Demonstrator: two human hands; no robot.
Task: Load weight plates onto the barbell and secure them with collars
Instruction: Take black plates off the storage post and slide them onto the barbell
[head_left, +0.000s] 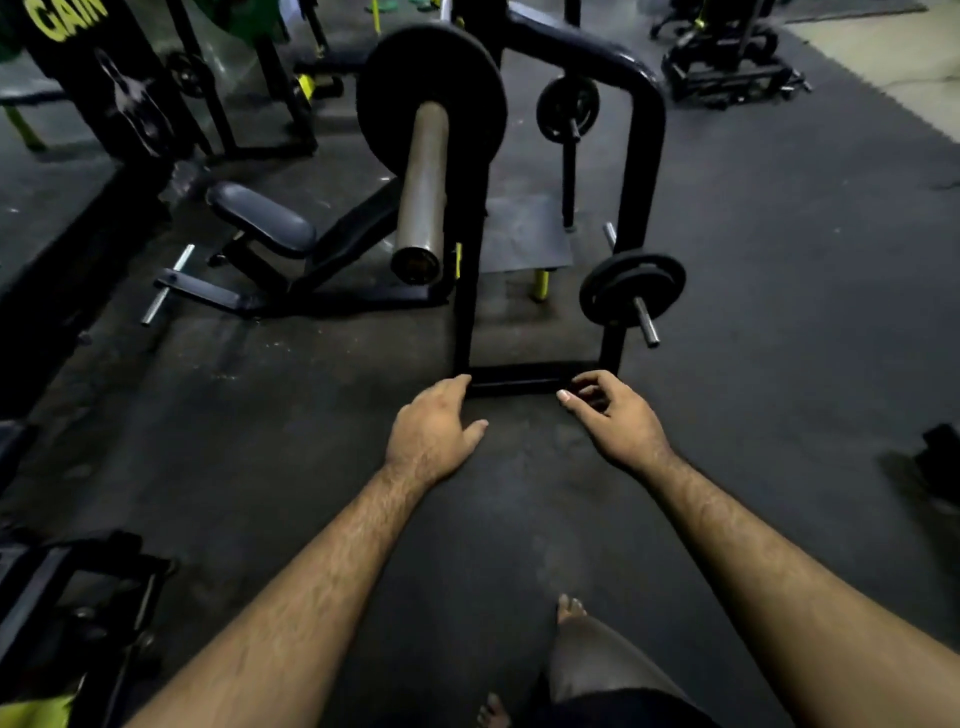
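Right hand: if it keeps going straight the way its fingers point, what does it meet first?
Probably the rack's black base crossbar. The right hand points at it, fingertips seemingly near its right end. Depth is unclear, so contact can't be confirmed.

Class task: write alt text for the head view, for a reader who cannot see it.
Two bare hands, left hand and right hand, reach empty toward a black rack. A barbell sleeve carries one large plate, no collar visible; a smaller plate hangs on a rack peg.
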